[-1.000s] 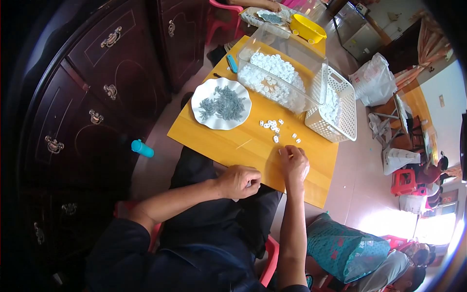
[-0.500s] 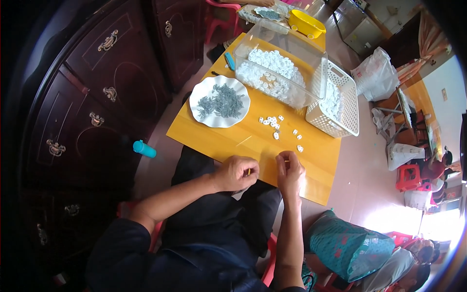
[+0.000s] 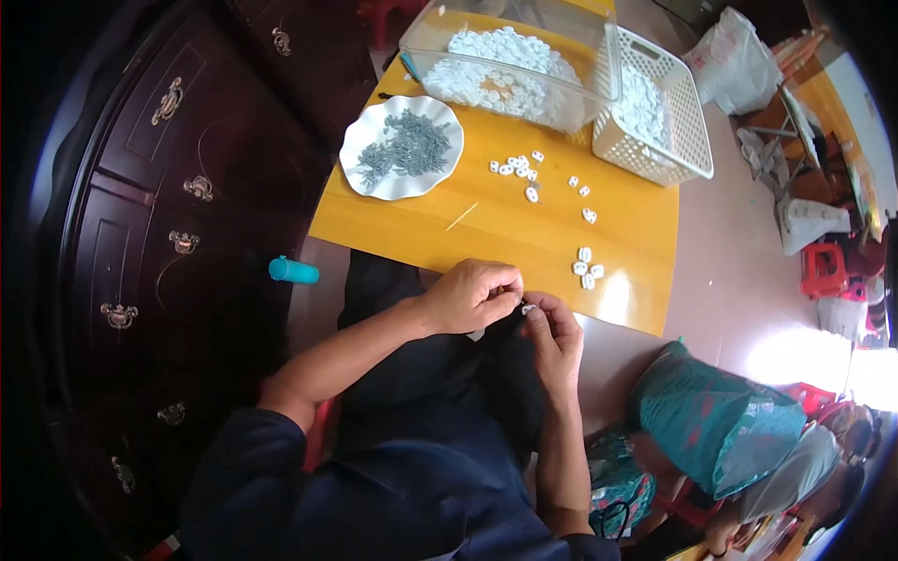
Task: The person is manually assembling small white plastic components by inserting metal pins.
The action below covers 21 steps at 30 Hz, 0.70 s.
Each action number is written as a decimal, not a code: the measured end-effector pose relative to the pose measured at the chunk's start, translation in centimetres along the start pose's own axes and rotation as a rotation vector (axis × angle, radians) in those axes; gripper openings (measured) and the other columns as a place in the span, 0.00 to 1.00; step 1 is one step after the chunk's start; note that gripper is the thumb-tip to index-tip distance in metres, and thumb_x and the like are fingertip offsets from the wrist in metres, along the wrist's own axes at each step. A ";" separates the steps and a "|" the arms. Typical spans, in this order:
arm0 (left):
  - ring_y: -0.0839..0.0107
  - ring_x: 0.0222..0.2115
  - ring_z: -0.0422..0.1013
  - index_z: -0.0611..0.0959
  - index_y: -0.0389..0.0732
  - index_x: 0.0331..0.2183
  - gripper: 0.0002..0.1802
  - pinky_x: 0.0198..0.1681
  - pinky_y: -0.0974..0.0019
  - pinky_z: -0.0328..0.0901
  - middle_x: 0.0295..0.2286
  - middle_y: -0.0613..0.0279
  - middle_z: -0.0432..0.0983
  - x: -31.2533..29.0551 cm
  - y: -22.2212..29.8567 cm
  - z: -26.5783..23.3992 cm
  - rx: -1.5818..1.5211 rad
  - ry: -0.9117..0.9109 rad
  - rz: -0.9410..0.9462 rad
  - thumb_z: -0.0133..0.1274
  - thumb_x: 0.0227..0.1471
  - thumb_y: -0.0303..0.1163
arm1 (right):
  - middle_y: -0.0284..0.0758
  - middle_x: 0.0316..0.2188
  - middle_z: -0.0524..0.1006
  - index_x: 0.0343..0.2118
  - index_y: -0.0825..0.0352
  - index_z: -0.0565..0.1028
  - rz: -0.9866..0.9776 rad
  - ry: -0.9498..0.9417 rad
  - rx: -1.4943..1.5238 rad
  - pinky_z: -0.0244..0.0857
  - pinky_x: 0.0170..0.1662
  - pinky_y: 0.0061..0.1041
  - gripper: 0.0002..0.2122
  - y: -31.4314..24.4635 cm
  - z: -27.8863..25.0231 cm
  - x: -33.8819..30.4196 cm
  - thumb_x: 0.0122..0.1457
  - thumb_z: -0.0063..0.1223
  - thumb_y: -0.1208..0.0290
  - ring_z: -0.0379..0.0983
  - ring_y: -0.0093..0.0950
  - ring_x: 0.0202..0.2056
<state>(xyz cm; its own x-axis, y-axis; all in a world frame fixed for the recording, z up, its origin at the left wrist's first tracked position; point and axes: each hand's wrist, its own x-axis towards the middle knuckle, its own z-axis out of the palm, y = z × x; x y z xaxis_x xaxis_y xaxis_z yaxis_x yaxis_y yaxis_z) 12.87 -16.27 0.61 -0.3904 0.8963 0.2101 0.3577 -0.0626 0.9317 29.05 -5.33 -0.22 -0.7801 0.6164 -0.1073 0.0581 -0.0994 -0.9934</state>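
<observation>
Just off the near table edge, above my lap, my two hands meet at the fingertips. My right hand (image 3: 557, 344) pinches a small white plastic piece (image 3: 529, 309) between thumb and fingers. My left hand (image 3: 475, 297) is closed right beside that piece; whatever its fingers hold is too small and hidden to make out. On the wooden table (image 3: 421, 229) ahead lie several loose white pieces with dark holes (image 3: 519, 166), and a tight cluster of similar pieces (image 3: 586, 268) sits nearer my right hand. A thin yellow stick (image 3: 462, 216) rests between the plate and my hands.
A scalloped white plate (image 3: 354, 154) holds many small grey parts. Behind it stand a clear plastic bin (image 3: 552, 84) and a white perforated basket (image 3: 645, 159), both with white pieces. A turquoise bottle (image 3: 294, 270) is on the floor left, a teal bag (image 3: 720, 421) at right.
My view has shifted, so the table sits higher in it. My hands, apart before, have come together at the fingertips. The white piece and the near cluster now show.
</observation>
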 end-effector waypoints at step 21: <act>0.68 0.21 0.71 0.78 0.35 0.27 0.02 0.26 0.66 0.64 0.20 0.57 0.74 0.8 0.3 0.4 0.132 -0.145 0.043 0.55 0.50 0.23 | 0.28 0.25 0.76 0.36 0.69 0.72 -0.070 0.008 -0.011 0.65 0.32 0.16 0.05 1.7 -1.1 0.1 0.60 0.57 0.80 0.71 0.14 0.27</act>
<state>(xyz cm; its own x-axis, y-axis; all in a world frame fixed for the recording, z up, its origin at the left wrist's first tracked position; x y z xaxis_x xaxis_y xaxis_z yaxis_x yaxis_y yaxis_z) 13.03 -15.39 0.91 -0.2494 0.9485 0.1954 0.4831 -0.0530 0.8739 29.79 -4.61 -1.96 -0.7777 0.6275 -0.0380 0.0107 -0.0473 -0.9988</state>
